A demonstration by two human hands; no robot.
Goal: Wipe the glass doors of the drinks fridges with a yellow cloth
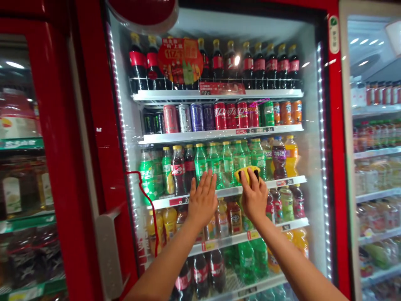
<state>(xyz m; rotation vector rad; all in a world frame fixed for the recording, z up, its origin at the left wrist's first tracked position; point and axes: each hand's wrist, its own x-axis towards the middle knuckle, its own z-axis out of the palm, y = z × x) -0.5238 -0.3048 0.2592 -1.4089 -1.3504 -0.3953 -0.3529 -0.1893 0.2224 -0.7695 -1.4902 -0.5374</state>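
In front of me stands a drinks fridge with a glass door [275,25]; reflections show on its pane. My left hand [203,200] lies flat against the glass with its fingers stretched out, before the rows of bottles. My right hand [254,196] is pressed to the pane a little further right, its fingers over a yellow sponge-like pad [249,172] with black parts. Much of the pad is hidden under the fingers. Behind the glass, green soda bottles [226,163] stand level with both hands.
A grey door handle [108,255] juts out at lower left on the red frame [87,104]. Cola bottles [217,62] and cans [221,116] fill the upper shelves. Another fridge [379,154] stands to the right, and a red-framed one [44,104] to the left.
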